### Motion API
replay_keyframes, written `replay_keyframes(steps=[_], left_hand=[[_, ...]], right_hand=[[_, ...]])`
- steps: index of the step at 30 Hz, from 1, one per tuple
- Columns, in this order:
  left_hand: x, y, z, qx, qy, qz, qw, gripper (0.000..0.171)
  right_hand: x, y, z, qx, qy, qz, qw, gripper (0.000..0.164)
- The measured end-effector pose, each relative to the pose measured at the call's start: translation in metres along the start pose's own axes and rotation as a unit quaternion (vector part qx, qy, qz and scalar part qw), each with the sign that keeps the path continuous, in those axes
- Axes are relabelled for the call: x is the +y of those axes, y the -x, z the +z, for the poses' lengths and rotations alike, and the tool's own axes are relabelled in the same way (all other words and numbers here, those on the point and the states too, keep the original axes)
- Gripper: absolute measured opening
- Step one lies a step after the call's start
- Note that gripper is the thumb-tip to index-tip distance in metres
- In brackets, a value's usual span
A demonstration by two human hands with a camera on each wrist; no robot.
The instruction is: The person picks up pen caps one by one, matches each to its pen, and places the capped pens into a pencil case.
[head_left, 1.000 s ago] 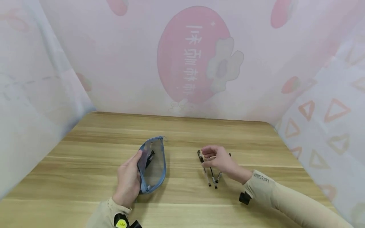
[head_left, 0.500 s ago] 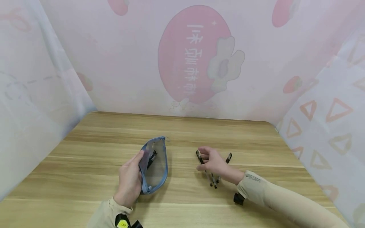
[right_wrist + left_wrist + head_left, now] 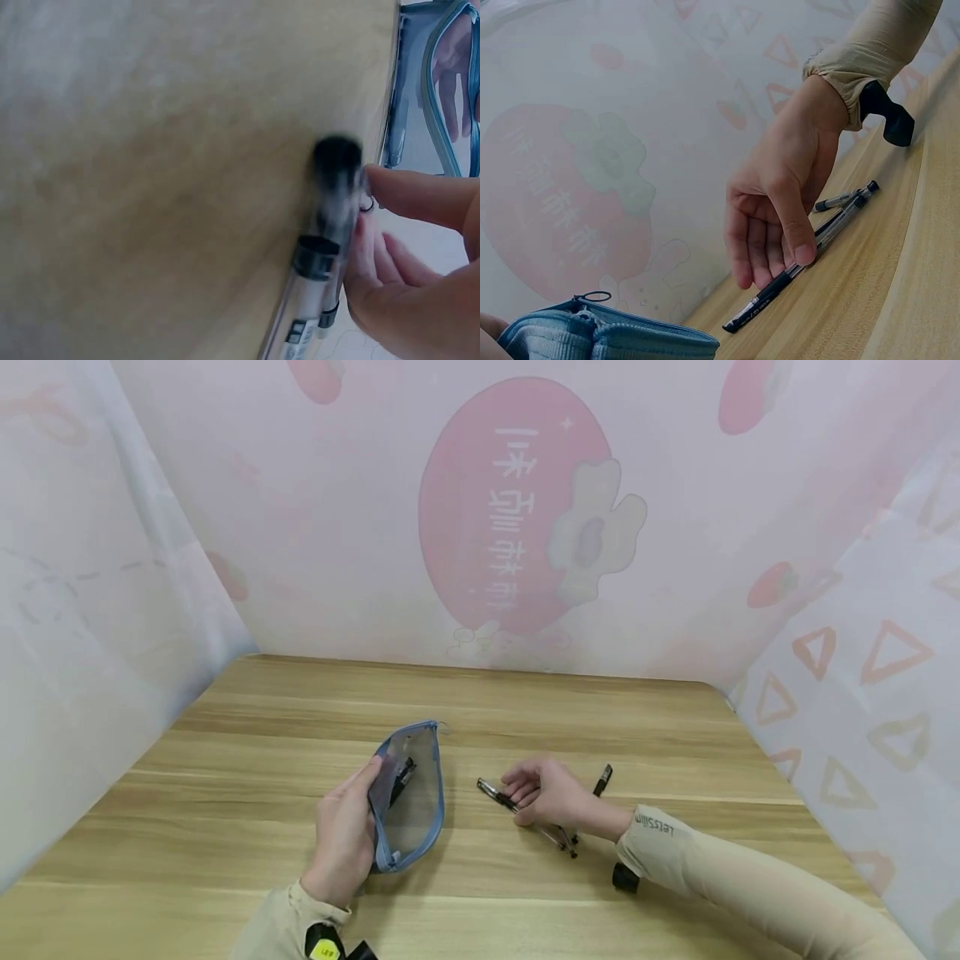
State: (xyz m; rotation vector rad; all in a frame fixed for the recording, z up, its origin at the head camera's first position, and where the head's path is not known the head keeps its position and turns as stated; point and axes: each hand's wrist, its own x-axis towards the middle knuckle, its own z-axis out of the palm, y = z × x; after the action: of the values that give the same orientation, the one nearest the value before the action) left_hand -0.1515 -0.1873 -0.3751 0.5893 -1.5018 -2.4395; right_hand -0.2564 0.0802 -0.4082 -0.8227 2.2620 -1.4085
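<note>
My left hand [image 3: 341, 835] grips the near side of a see-through zip pencil pouch [image 3: 426, 806] with blue edging, its mouth spread wide. Dark pens [image 3: 402, 778] show inside it. To the right, my right hand [image 3: 551, 793] pinches a clear gel pen [image 3: 491, 792] between thumb and fingers, its black-gripped end pointing left toward the pouch. In the left wrist view this pen [image 3: 761, 301] slants low over the table under the thumb. Beneath and behind the right hand lie other pens [image 3: 602, 779], partly hidden by it. The right wrist view is blurred around the pen ends [image 3: 315, 259].
The wood-grain table [image 3: 480, 918] runs back to a pale pink printed backdrop [image 3: 337, 527]. White printed sheets [image 3: 862, 693] hang at both sides. Black cameras [image 3: 625, 878] sit on both wrists.
My right hand has come a little left and closed on one pen, whose far end has swung left toward the pouch. The left hand and pouch have barely moved.
</note>
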Motion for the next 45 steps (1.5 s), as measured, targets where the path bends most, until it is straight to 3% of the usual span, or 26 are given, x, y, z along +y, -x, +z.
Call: replay_keyframes(steps=[6,24,29,36,45], left_hand=[[-0.001,0.0,0.0,0.004,0.001,-0.003,1.0,0.046],[-0.002,0.002,-0.003,-0.011,-0.009,-0.008,0.9999,0.048],[-0.002,0.002,-0.003,-0.014,-0.012,-0.007,0.9998,0.047],[-0.001,0.002,-0.002,-0.011,-0.001,-0.005,0.9999,0.046],[0.0,0.001,-0.001,-0.009,-0.006,-0.004,0.9999,0.045]], right_hand=[[0.001,0.001,0.0,-0.014,-0.038,0.001,0.999,0.042],[0.0,-0.003,0.0,-0.018,-0.002,-0.005,1.0,0.034],[-0.018,0.006,0.0,-0.019,0.006,-0.007,1.0,0.026],[0.001,0.0,-0.003,-0.019,0.021,-0.002,1.0,0.022],[-0.004,0.002,-0.006,-0.018,0.024,-0.006,1.0,0.021]])
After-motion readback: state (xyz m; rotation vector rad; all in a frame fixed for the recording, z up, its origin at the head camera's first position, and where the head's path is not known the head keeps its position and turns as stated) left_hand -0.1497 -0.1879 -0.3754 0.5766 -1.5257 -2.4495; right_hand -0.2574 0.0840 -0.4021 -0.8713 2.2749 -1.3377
